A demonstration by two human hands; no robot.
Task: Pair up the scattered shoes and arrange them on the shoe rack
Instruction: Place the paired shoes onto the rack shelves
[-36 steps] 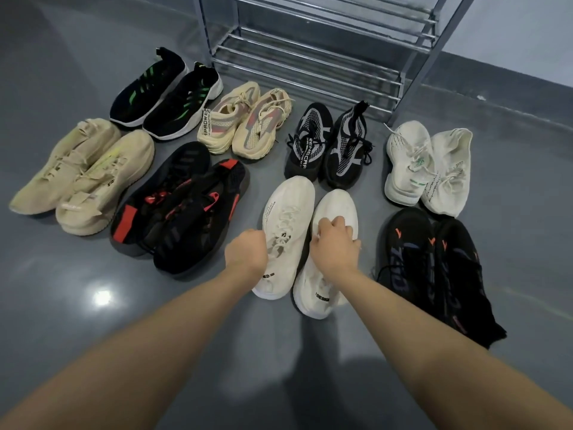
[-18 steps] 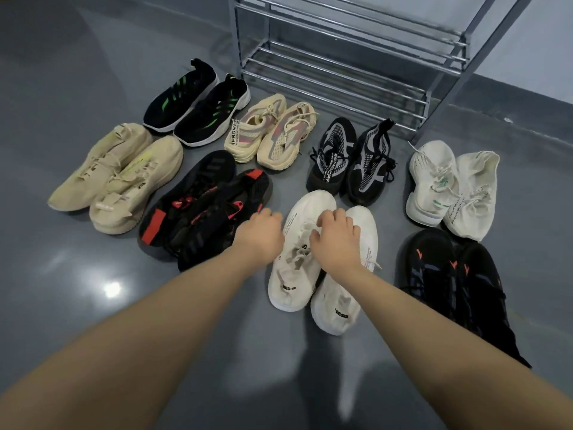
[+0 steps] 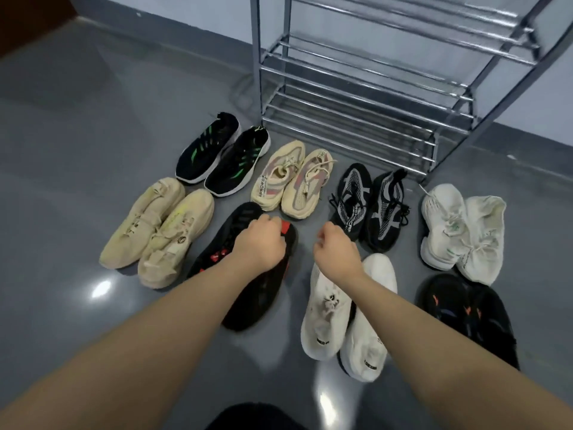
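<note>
Several pairs of shoes lie side by side on the grey floor in front of the metal shoe rack [image 3: 356, 119], whose shelves are bare. My left hand [image 3: 260, 240] is over the black-and-red pair [image 3: 257, 305], fingers curled down at the shoe's far end; whether it grips the shoe is hidden. My right hand [image 3: 336, 249] hovers with loosely curled fingers just beyond the toes of the white pair [image 3: 325, 321] and holds nothing.
Around the hands lie a beige pair [image 3: 155, 225], a black-and-green pair [image 3: 217, 150], a beige-and-pink pair [image 3: 291, 181], a black-and-grey pair [image 3: 369, 206], a white pair with green marks [image 3: 459, 225] and a black pair with orange marks [image 3: 465, 308]. Bare floor [image 3: 93, 119] stretches left.
Both hands have left the white pair. My left hand moved left onto the black-and-red pair, my right hand lifted forward. The view tilted up toward the rack.
</note>
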